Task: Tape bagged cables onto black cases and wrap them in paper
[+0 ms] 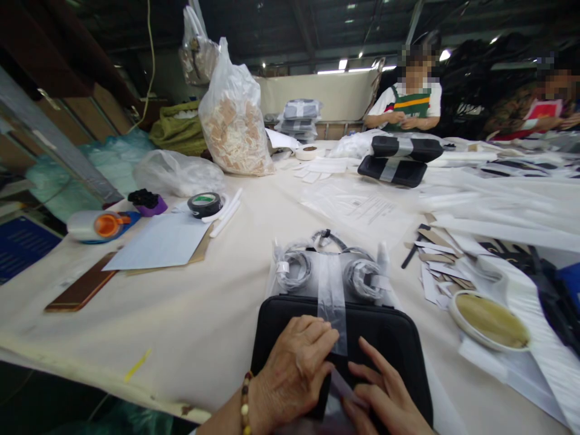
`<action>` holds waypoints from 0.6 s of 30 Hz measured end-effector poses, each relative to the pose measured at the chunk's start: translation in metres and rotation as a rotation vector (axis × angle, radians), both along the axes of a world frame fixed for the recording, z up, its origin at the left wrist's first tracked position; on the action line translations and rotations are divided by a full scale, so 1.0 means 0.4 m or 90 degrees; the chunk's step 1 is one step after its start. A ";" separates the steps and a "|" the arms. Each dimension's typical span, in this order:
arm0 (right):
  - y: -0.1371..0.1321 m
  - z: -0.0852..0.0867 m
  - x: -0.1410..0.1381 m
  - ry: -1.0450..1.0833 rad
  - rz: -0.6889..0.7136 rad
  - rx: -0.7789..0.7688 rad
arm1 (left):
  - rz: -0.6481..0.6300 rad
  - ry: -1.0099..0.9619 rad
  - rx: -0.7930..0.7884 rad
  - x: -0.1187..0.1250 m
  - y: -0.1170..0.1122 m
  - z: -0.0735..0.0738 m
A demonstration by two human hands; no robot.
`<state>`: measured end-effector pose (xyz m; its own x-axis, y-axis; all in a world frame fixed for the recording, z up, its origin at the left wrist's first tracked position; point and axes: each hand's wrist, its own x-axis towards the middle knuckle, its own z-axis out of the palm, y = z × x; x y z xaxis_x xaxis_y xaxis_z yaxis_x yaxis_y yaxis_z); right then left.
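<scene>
Resting at the near side of the table [194, 314], a black case [394, 341] is crossed by a clear band [331, 290], which is run onto its upper face from the plastic-wrapped coils [293, 270] just behind. The band's near part is overlaid by the left hand [296, 362], its fingers bent; whether anything is pinched beneath cannot be told. A translucent strip [347, 386] is held between thumb and fingers of the right hand [385, 393]. The far part of the band appears laid down; the near end is judged to be left for fastening. Farther out, paper scraps [441, 266] and a yellow-topped roll [492, 320] are spread at the right, a pale sheet [161, 244] and a black tape roll [205, 205] at the left; the case is blocked by none of them. Beyond, two banded cases [426, 148] are stacked, and a filled bag [238, 133] and a co-worker [412, 118] are seen.
</scene>
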<state>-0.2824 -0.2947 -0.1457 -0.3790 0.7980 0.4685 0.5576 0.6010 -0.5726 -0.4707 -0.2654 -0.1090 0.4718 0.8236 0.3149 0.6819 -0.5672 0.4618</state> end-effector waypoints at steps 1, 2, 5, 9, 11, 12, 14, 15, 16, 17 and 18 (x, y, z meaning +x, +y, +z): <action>0.006 -0.002 0.003 -0.006 0.008 -0.005 | -0.002 -0.001 -0.003 -0.001 0.000 0.000; 0.011 0.000 0.004 -0.013 0.013 -0.009 | -0.002 -0.003 -0.004 -0.002 -0.001 0.000; 0.019 0.020 0.000 -0.020 0.032 -0.026 | 0.005 -0.009 -0.001 -0.004 0.000 -0.001; 0.040 0.055 -0.010 0.013 0.089 -0.077 | 0.009 -0.021 0.005 -0.006 0.002 -0.002; 0.053 0.064 -0.013 0.045 0.106 -0.127 | 0.002 -0.029 0.010 -0.007 0.003 -0.002; 0.058 0.065 -0.014 0.065 0.111 -0.156 | -0.002 -0.033 0.011 -0.007 0.003 -0.002; 0.065 0.063 -0.016 0.106 0.118 -0.207 | -0.008 -0.039 0.015 -0.008 0.004 -0.003; 0.066 0.061 -0.017 0.120 0.120 -0.224 | -0.007 -0.039 0.017 -0.008 0.005 -0.003; 0.067 0.059 -0.018 0.128 0.122 -0.229 | -0.003 -0.035 0.021 -0.007 0.006 -0.004; 0.068 0.058 -0.019 0.128 0.121 -0.227 | 0.003 -0.028 0.027 -0.005 0.007 -0.005; 0.069 0.058 -0.019 0.127 0.118 -0.214 | 0.008 -0.019 0.036 -0.004 0.008 -0.005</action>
<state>-0.2902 -0.2672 -0.1226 -0.4586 0.8460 0.2722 0.3165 0.4416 -0.8395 -0.4722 -0.2621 -0.1111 0.4511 0.8100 0.3747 0.6759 -0.5842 0.4492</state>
